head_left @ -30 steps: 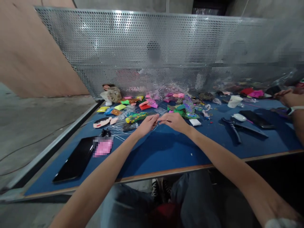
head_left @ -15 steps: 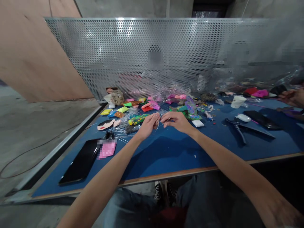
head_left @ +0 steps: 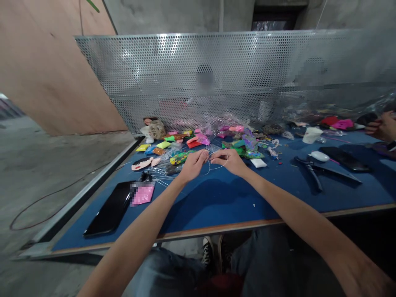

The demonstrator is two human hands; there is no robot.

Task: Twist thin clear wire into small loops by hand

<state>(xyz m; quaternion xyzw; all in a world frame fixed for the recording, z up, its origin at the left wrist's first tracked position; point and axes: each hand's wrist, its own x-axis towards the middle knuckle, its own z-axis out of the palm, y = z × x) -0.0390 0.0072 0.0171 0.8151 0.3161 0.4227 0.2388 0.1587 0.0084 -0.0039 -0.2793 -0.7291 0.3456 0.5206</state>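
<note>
Over the middle of the blue table (head_left: 213,210), my left hand (head_left: 194,165) and my right hand (head_left: 230,161) meet almost fingertip to fingertip. Both are closed in a pinch on a thin, pale wire (head_left: 219,167), bent into loops that show below and between the fingers. The exact spot where the fingertips grip it is too small to make out. Just beyond my left hand lies a green and yellow patterned clay piece (head_left: 181,157). Several loose straight wires (head_left: 161,175) lie to its left. A small white packet (head_left: 258,163) rests to the right of my right hand.
A black phone (head_left: 108,210) and a pink packet (head_left: 144,194) lie front left. Pliers (head_left: 309,169), a second phone (head_left: 345,159) and a white cup (head_left: 311,135) stand right. Clay packets line the perforated metal screen (head_left: 185,78). Another person's hand (head_left: 383,127) is at far right.
The wire now shows as wider round loops below my fingers. My hands stay close together with little movement; the whole view has shifted slightly. The other person's hand has moved a little.
</note>
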